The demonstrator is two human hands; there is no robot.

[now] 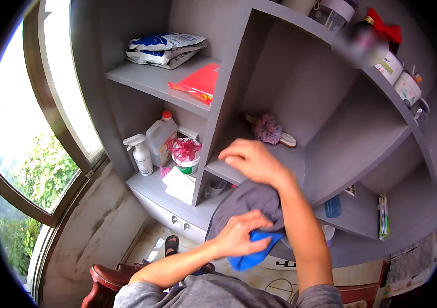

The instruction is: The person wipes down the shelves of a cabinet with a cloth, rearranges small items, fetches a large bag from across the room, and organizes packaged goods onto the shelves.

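My left hand (241, 236) is closed on a soft dark grey cloth item (251, 197) with a bright blue part (254, 256) at its lower end. The fingers lie across the grey fabric and the thumb over the blue; I cannot make out exactly what kind of item it is. Just above it, in front of the shelf unit, my right hand (253, 160) has loosely bent fingers and a gap by the thumb, with nothing visible in it. Its wrist passes close over the cloth's upper edge. Behind that hand, a hair scrunchie-like pink frilly thing (267, 128) rests in the compartment.
The grey shelf unit (228, 61) holds plastic packets (164, 49), a red packet (198, 82), a spray bottle (140, 156), a jug (159, 136) and a tub (185, 159). Cups (390, 66) line the upper ledge. A reddish-brown chair (106, 277) stands lower left, beside a window (39, 128).
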